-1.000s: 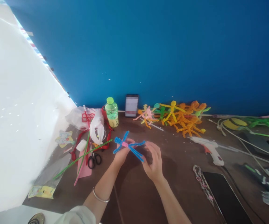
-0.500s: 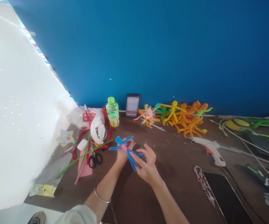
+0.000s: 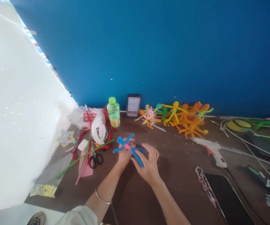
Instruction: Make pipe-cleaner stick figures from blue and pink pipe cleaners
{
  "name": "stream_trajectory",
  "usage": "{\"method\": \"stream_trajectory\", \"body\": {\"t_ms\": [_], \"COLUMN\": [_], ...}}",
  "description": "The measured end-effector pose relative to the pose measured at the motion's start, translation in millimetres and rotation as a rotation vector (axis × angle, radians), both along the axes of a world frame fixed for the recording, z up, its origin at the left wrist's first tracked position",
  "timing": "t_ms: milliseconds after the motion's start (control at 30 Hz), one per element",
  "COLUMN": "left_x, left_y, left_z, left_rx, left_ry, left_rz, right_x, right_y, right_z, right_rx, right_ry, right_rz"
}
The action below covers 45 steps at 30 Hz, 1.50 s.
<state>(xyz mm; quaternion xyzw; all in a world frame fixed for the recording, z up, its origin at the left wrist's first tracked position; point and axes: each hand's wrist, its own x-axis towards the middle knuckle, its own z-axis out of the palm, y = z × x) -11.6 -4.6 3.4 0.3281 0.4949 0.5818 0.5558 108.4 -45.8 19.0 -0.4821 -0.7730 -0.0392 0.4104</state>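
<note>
A figure made of blue pipe cleaners (image 3: 135, 151) with a pink twist at its middle is held up above the brown tabletop. My left hand (image 3: 125, 155) grips it at the pink twist, with the blue limbs sticking out past the fingers. My right hand (image 3: 147, 165) is at the figure's right side, its thumb and fingers around the lower blue limbs. Nothing else is in either hand.
Left of my hands lie black-handled scissors (image 3: 95, 160), green pipe cleaners (image 3: 85, 155) and a white plastic bag (image 3: 90, 120). A plastic bottle (image 3: 113, 113) stands by the blue wall (image 3: 172, 53). Colourful pipe cleaner figures (image 3: 179, 120) are heaped behind; a white glue gun (image 3: 212, 151) and a dark tablet (image 3: 226, 200) lie right.
The blue figure has turned in my hands, and one limb now points up and to the right. My right hand has moved slightly right, with its fingers spread wider around the lower limbs.
</note>
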Motion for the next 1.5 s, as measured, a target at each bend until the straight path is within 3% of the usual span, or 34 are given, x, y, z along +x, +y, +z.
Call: {"method": "stream_trajectory", "body": {"t_ms": [100,167,433,533,633,733,833,967,1100,1167,1300,1500], "left_x": [-1,0,-5,-4,-2,-1,0,0,2,2,4,7], "left_y": [-2,-3,-7,-7,-5,-3,-1,-2,-4,-5,-5,-6], "left_z": [-0.5,2.0,19.4,20.8,19.5,17.2,15.8,15.7,17.3,18.4,20.2,15.8], "left_rx": [0.073,0.099,0.15,0.153,0.136,0.139,0.143,0.144,0.098,0.087,0.071,0.011], "left_ry": [0.138,0.117,-0.218,-0.191,-0.107,-0.025,-0.008,0.01,0.024,0.017,-0.062,-0.209], "left_rz": [-0.026,-0.048,-0.378,-0.376,-0.289,-0.192,-0.181,-0.213,-0.211,-0.199,-0.235,-0.37], "right_x": [0,1,5,5,3,3,4,6,7,8,7,6], "right_y": [1,2,5,7,9,10,10,10,9,7,8,10], "right_z": [-2.2,-2.8,-0.2,3.7,5.3,3.0,0.4,0.8,2.4,1.9,-2.6,-11.2], "right_rx": [0.003,-0.018,-0.408,-0.541,-0.583,-0.573,-0.482,-0.225,0.086,0.16,0.082,-0.012], "right_ry": [0.039,0.102,0.647,0.742,0.775,0.736,0.643,0.529,0.369,0.238,0.017,0.068], "right_rz": [0.027,0.039,0.032,0.082,0.122,0.056,-0.079,-0.197,-0.225,-0.213,-0.114,-0.043]}}
